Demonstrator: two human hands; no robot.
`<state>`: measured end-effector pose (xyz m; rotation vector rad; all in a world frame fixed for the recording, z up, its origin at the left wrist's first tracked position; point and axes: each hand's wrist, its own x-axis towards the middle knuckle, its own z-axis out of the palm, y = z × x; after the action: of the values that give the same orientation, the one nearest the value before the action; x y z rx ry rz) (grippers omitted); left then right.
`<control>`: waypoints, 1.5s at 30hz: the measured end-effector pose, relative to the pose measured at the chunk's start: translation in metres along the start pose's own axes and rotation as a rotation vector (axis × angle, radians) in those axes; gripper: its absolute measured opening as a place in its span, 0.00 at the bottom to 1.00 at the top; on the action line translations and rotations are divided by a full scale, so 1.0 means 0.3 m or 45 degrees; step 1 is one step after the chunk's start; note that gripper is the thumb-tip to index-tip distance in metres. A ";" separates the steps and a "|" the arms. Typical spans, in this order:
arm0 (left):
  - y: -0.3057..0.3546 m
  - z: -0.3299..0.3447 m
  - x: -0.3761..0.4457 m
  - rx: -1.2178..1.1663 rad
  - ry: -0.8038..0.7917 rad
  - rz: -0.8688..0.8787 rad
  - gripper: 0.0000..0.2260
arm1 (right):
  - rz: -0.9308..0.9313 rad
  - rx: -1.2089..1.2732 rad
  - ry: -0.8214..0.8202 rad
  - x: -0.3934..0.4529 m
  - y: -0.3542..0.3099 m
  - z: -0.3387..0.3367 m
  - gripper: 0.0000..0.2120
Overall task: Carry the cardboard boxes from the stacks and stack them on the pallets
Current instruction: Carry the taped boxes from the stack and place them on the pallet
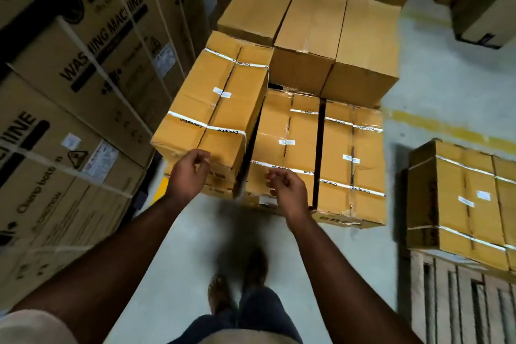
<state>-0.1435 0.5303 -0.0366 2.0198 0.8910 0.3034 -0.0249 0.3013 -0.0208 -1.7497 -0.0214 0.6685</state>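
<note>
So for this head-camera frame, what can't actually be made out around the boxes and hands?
- What the raised taped box rests on: hidden beneath it.
- Whether the left hand touches that box: fingers are blurred.
- Small white label on the box beyond the right hand: text too small.
- Pallet with its box: cut by the right edge.

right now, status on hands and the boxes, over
Left hand and right hand both empty, fingers loosely curled. Reaching at tilted top box on the stack. Pallet to the right holds boxes. Nothing in the way.
</note>
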 end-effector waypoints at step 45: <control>-0.079 0.026 -0.401 -0.020 -0.243 -0.183 0.40 | 0.269 0.062 -0.161 -0.461 0.459 -0.323 0.32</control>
<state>-0.2365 0.4503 -0.0460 1.9222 0.9040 0.0368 -0.1422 0.1253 -0.0733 -1.6745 0.0928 0.9260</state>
